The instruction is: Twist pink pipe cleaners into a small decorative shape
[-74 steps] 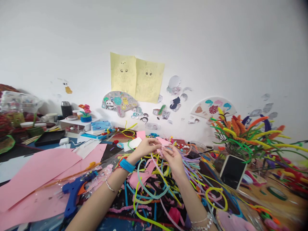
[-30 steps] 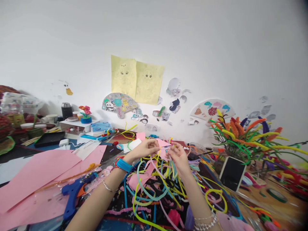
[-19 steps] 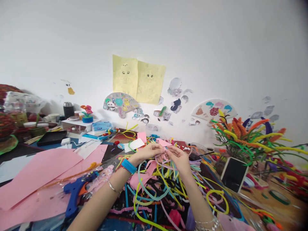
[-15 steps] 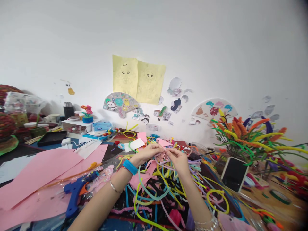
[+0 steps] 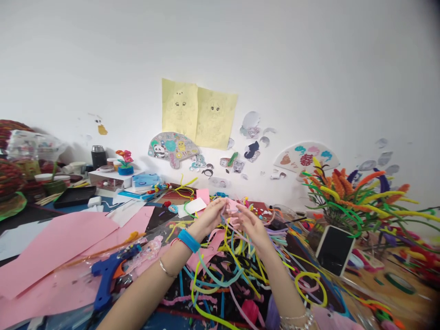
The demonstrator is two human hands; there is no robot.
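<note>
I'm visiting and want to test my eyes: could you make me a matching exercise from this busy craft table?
Things:
1. lilac strand
2. glue gun
3. phone
4. yellow drawings

Places, colours, states:
A. up on the wall
B. tilted, with a dark face
C. at the left hand and right hand
D. blue and orange

Right pairs: 1-C, 2-D, 3-B, 4-A.

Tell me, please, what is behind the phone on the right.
Orange, yellow and green fuzzy stems rise behind the phone; what lies directly against its back is covered.
</note>
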